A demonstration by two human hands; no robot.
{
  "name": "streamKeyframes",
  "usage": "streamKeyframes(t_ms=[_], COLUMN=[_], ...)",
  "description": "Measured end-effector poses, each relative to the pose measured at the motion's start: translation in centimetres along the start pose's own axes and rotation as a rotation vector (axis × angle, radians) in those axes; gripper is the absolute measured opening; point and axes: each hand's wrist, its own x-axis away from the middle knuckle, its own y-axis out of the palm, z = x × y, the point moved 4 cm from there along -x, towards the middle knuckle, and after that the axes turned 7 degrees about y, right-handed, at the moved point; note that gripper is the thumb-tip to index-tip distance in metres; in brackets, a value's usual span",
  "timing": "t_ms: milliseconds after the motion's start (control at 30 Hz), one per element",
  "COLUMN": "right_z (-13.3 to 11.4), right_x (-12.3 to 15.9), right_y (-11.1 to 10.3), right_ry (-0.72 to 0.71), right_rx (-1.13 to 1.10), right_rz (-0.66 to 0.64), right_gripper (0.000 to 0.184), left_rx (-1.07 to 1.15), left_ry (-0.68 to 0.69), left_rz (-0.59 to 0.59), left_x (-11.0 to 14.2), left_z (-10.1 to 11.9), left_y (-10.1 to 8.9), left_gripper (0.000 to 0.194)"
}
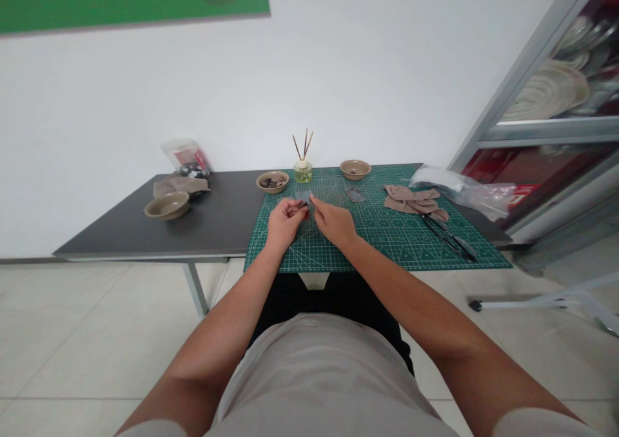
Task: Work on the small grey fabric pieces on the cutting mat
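Note:
Both hands are close together above the green cutting mat (387, 247). My left hand (284, 223) is closed, with a small dark piece (303, 204) pinched between thumb and fingers; its exact kind is too small to tell. Facing it, my right hand (336, 223) is also closed, its fingertips by a small clear, bluish sheet (304, 196). Whatever those fingers hold is hidden. Just beyond the left hand stands a beige bowl (261, 187) of dark and brownish pieces. To the right of the hands lies a small clear packet (355, 196).
At the back are a reed diffuser (303, 172) and a second bowl (355, 172). A brown cloth (411, 200), a dark long-handled item (449, 238) and a plastic bag (471, 191) lie right. On the left are another bowl (167, 209), a cloth (178, 184) and a clear container (180, 151).

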Motion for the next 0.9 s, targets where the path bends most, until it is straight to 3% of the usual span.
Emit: streamKeyframes(t_ms=[267, 467, 600, 900], right_z=[-1.0, -0.7, -1.0, -0.9], right_x=[0.5, 0.4, 0.5, 0.5], right_y=[0.2, 0.5, 0.5, 0.5], right_ry=[-0.203, -0.152, -0.213, -0.210], right_rx=[0.029, 0.060, 0.057, 0.071], right_rz=[-0.010, 0.017, 0.005, 0.016], right_gripper=[0.046, 0.045, 0.044, 0.044], left_rx=[-0.208, -0.134, -0.218, -0.209], left_ry=[0.018, -0.012, 0.033, 0.044], left_rz=[-0.026, -0.055, -0.036, -0.024], left_x=[0.4, 0.4, 0.4, 0.5], left_z=[1.2, 0.6, 0.7, 0.9], left_y=[0.0, 0.0, -0.2, -0.2], left_gripper=[0.013, 0.016, 0.017, 0.016])
